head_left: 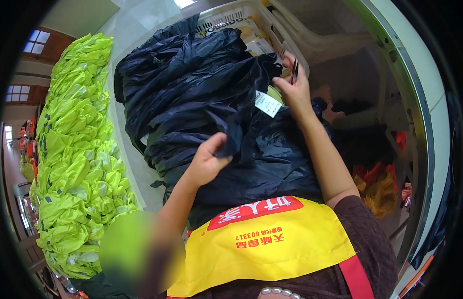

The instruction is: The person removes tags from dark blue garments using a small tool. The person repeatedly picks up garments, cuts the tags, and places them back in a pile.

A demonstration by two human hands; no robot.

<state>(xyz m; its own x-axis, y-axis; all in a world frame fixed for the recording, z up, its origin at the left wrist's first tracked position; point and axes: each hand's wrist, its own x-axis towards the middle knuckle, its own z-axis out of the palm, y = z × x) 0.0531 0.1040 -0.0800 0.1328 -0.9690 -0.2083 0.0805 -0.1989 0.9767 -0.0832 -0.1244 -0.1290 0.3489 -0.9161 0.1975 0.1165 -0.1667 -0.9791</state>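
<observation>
A heap of dark navy garments (191,89) of thin, crinkled fabric lies in front of me. My left hand (209,160) is closed on a fold of this navy fabric, thumb against fingers. Farther off to the right, my right hand (296,92) holds a slim dark pointed tool (295,71), which may be thread snips; its handle is mostly hidden in the fingers. The right thumb and forefinger are at the edge of the navy cloth. Just left of that hand, a white printed label (268,103) hangs from the fabric.
Bright yellow-green garments (82,149) are piled high along the left. Behind the navy heap stands a pale plastic crate (284,37) containing printed packages. Orange and yellow cloth (378,187) lies low on the right, below the table's edge. A yellow apron (271,254) covers my front.
</observation>
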